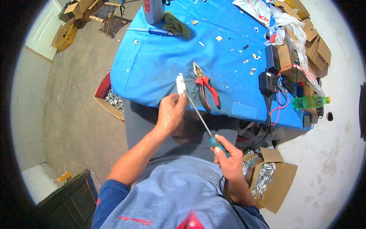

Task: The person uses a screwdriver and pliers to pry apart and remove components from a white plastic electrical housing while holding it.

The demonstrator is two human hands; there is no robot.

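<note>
Near the front edge of the blue-covered table, my left hand point(172, 110) pinches a small white plastic piece point(180, 84) with a jagged far end. My right hand point(229, 157) is wrapped round the teal and dark handle of a screwdriver point(202, 119). Its long metal shaft slants up and left, and the tip meets the white piece or lies just in front of it; I cannot tell which. Just right of the piece lie red-and-black pliers point(205, 87), jaws pointing away from me.
A blue-handled screwdriver point(158, 32), a dark green cloth point(176, 26) and a metal bottle point(154, 10) are at the table's far left. Black adapters point(268, 82) with cables and a green bottle point(309, 102) line the right. Boxes of metal parts point(114, 100) flank the table below.
</note>
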